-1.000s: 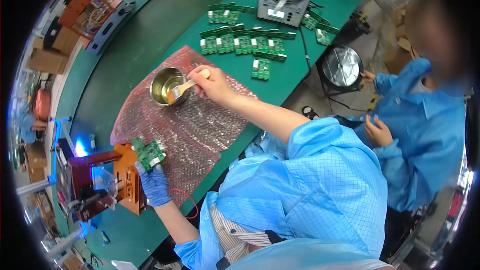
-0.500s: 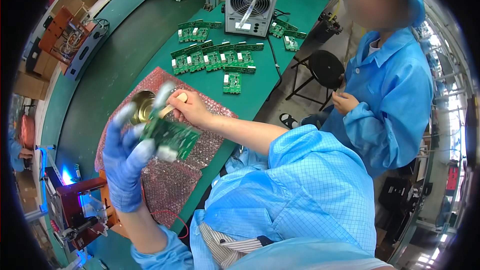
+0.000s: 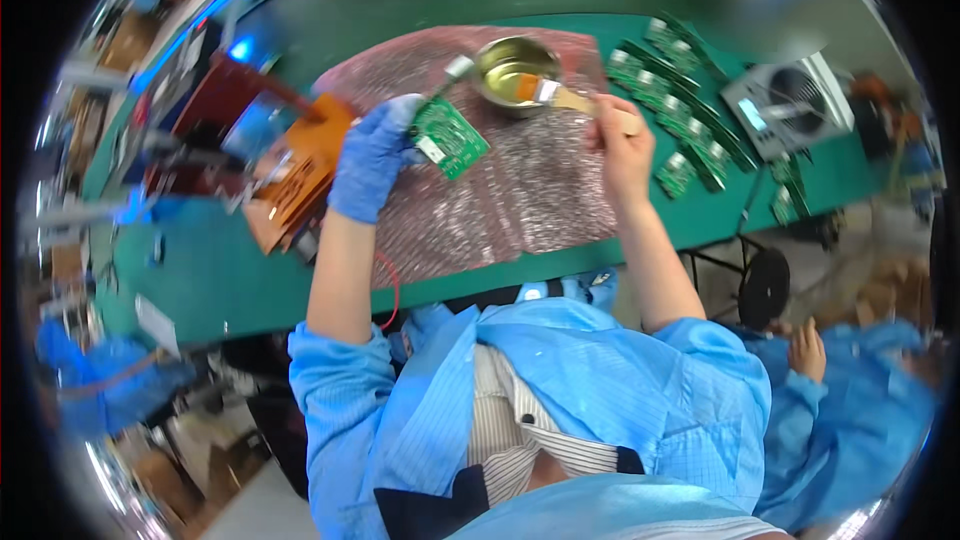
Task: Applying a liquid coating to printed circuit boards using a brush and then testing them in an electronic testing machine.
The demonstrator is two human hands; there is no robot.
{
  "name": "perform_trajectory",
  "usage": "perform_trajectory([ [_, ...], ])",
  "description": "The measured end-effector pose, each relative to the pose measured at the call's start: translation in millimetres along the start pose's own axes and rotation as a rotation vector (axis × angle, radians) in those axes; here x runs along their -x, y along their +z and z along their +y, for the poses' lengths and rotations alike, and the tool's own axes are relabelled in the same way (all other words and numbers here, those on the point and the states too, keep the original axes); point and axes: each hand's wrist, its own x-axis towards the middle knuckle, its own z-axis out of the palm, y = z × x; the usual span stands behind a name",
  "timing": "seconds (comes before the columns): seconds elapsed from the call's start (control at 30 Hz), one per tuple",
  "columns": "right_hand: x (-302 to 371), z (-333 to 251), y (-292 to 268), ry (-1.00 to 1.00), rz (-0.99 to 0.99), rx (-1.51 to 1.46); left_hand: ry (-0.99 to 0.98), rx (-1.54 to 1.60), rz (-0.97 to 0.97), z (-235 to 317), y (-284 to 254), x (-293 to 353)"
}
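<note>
A green circuit board (image 3: 452, 137) with a white block part is pinched at its left edge by my left hand (image 3: 372, 158), which wears a blue glove with pale fingertips. My bare right hand (image 3: 622, 145) grips the wooden handle of a flat brush (image 3: 568, 99). The brush's orange bristles are over or inside a round metal bowl (image 3: 512, 106) of yellowish liquid; whether they touch the liquid I cannot tell. The bowl stands on a sheet of pink bubble wrap (image 3: 470, 230), and the board is held above the same sheet.
Several green circuit boards (image 3: 690, 125) stand in rows at the right of the green table (image 3: 230, 290). Beyond them is a white fan unit (image 3: 790, 105). An orange and dark red fixture (image 3: 300, 170) stands at the left. A person in blue (image 3: 850, 420) is at the lower right.
My view has swung round. The brush has gone from against the circuit board to the bowl, and the board is now apart from it, still in my left hand.
</note>
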Motion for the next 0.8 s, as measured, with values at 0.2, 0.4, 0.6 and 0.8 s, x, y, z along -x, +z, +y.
perform_trajectory([
  [0.2,0,-2,31,-0.037,-0.527,0.152,-0.215,0.108,0.094,-16,-30,17],
  [0.4,1,-11,53,-0.042,-0.732,0.226,-0.21,-0.01,0.067,-16,-30,19],
  [0.6,-1,-9,58,-0.11,-0.837,0.398,-0.224,-0.057,-0.009,-22,-34,17],
  [0.8,8,-6,45,-0.057,-0.786,0.481,-0.141,-0.027,0.061,-22,-32,20],
])
